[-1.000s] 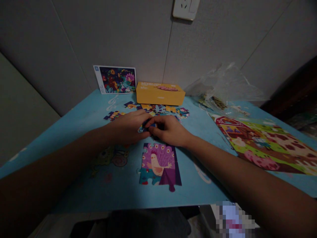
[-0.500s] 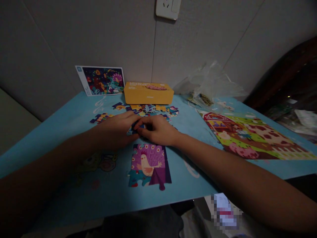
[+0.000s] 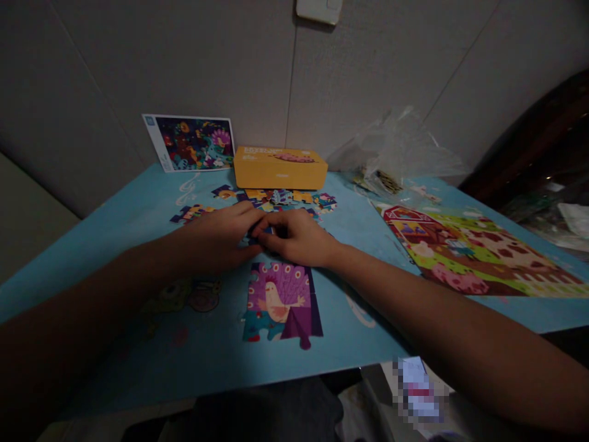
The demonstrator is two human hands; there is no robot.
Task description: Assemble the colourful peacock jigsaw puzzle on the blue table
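Observation:
My left hand (image 3: 225, 238) and my right hand (image 3: 299, 238) meet above the middle of the table, fingertips touching. Both are closed in a pinch, and a small dark blue puzzle piece (image 3: 250, 235) shows in part between them; the fingers hide most of it. Just below the hands lies a joined puzzle section (image 3: 281, 304) with a white-bodied bird and a purple fan tail. Beyond them, loose puzzle pieces (image 3: 278, 196) are spread in front of the box, some partly covered by the hands. A few more pieces (image 3: 191, 213) lie behind my left wrist.
A yellow box (image 3: 280, 175) stands by the wall, with a picture card (image 3: 196, 144) leaning beside it. To the right are a clear plastic bag (image 3: 400, 153) and a finished farm puzzle (image 3: 473, 252). The blue table's front edge (image 3: 257, 383) is near me.
The view has tilted down slightly, and things sit a little to the right. Both hands stay together at the same spot, with only slight finger motion.

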